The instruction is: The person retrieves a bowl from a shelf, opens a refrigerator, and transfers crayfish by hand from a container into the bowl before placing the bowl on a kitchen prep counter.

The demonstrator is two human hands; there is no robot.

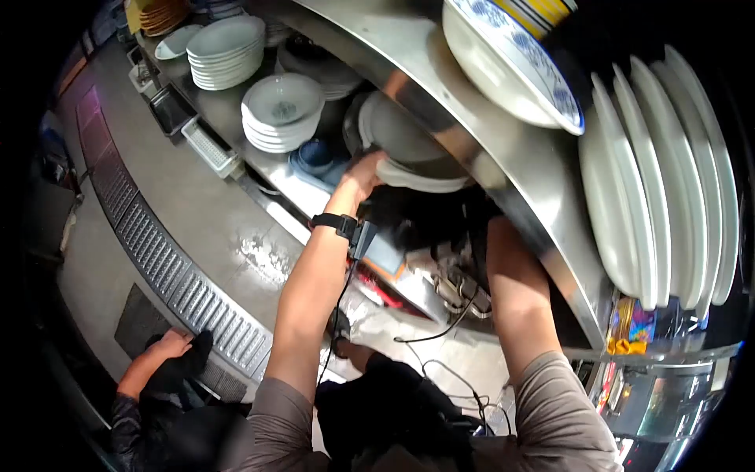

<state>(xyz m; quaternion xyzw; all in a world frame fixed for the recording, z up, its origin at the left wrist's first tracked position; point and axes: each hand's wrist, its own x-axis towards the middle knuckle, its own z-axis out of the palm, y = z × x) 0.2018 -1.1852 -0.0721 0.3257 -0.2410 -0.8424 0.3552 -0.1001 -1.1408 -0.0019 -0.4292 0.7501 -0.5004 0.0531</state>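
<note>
Head camera looks down past two bare forearms to a steel lower shelf (220,118) crowded with crockery, tucked beneath a curved steel desk (511,165). On that lower level, partly under the overhang, are the pale dishes (421,179). The left hand (364,177) has its fingers curled on their near left rim, a narrow hold that takes them by the edge only. The right forearm (517,291) runs in under the desk's edge and its hand is hidden; whether those fingers are wide, narrow or around something, I cannot tell.

The dishes look like glazed ceramic, so I would expect them to be stiff, fairly heavy together, slippery if wet or greasy, and quick to chip against steel. A hold from opposite sides, fingers under the base and thumbs over the rim, should keep them level better than one edge; how many there are is unclear.

Just beside the left hand lies a blue item (318,161), with stacked white bowls (285,114) next to it. Above, the desk carries a blue-patterned bowl (503,71) and large white plates (653,189) seen edge-on. At lower left, a co-worker's hand (171,344) is well apart
</note>
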